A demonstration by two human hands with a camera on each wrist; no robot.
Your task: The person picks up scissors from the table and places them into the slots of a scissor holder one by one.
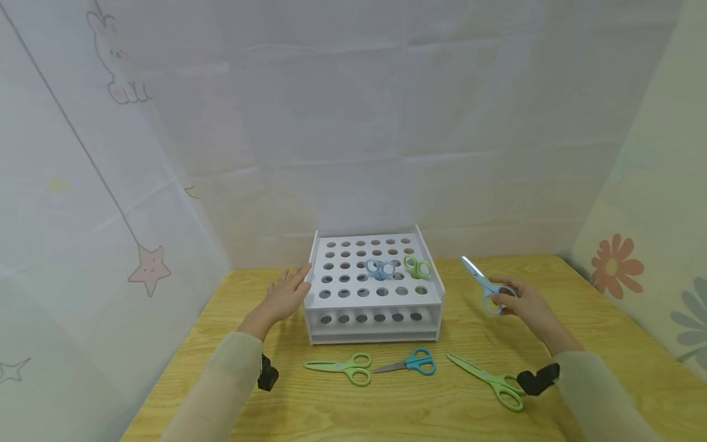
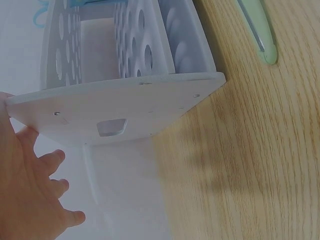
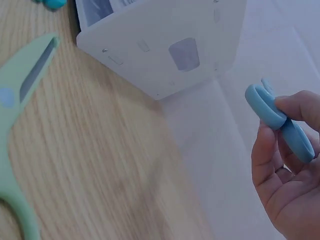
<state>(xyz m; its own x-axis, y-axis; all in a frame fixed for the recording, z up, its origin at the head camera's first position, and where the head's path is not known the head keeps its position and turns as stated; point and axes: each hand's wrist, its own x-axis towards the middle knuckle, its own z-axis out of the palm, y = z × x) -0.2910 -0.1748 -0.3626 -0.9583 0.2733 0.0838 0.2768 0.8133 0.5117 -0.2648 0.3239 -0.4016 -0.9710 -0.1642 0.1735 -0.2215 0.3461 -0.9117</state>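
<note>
My right hand (image 1: pixel 521 304) pinches a pair of light blue scissors (image 1: pixel 486 287) by the handle loops, to the right of the white rack (image 1: pixel 372 301). Their blades point up and to the left, off the table. In the right wrist view the thumb and fingers grip the blue handles (image 3: pixel 270 107). My left hand (image 1: pixel 284 296) touches the rack's left side wall (image 2: pixel 120 105), its fingers spread and fairly straight. Two pairs stand in the rack's holes with handles up: light blue scissors (image 1: pixel 380 269) and green scissors (image 1: pixel 417 267).
On the wooden table (image 1: pixel 353 411) before the rack lie green scissors (image 1: pixel 345 367), blue scissors with bare grey blades (image 1: pixel 411 363), and more green scissors (image 1: pixel 491 379) near my right wrist. A pale cloth wall (image 1: pixel 359 123) stands behind, with printed cloth on both sides.
</note>
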